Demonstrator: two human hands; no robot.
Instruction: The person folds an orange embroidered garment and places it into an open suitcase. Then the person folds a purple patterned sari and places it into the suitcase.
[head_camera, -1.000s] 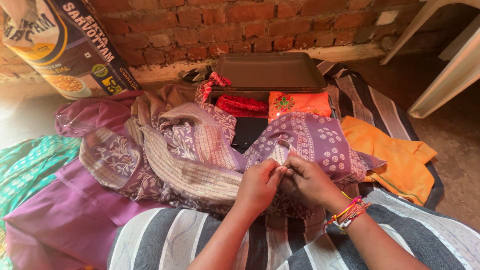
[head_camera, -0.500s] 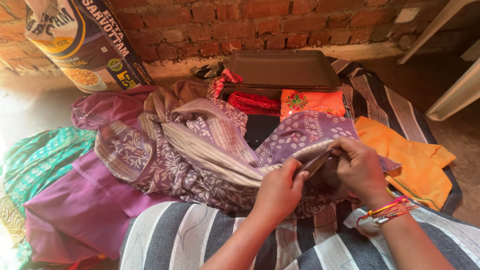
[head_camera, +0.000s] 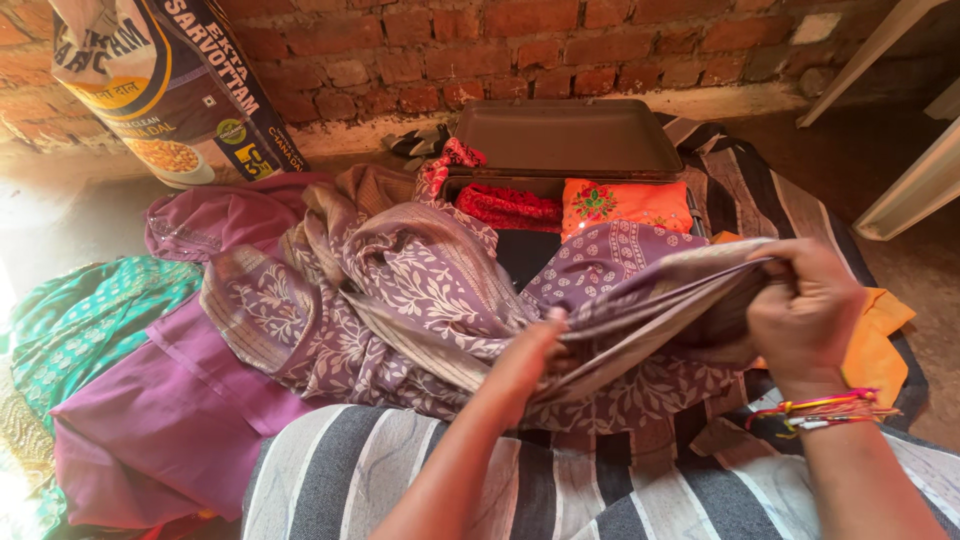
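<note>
Purple printed cloth (head_camera: 420, 300) heaped over the lap, in front of the open case (head_camera: 570, 140). Right hand (head_camera: 805, 315) clenches one gathered edge; left hand (head_camera: 525, 360) pinches it mid-fold. Light, limp, likely slippery — best gripped along the edge.

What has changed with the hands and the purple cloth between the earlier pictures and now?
The right hand moved right, pulling the printed purple cloth taut along its edge. The left hand stayed near the middle, now partly under the cloth. The open suitcase and orange cloth stayed put.
</note>
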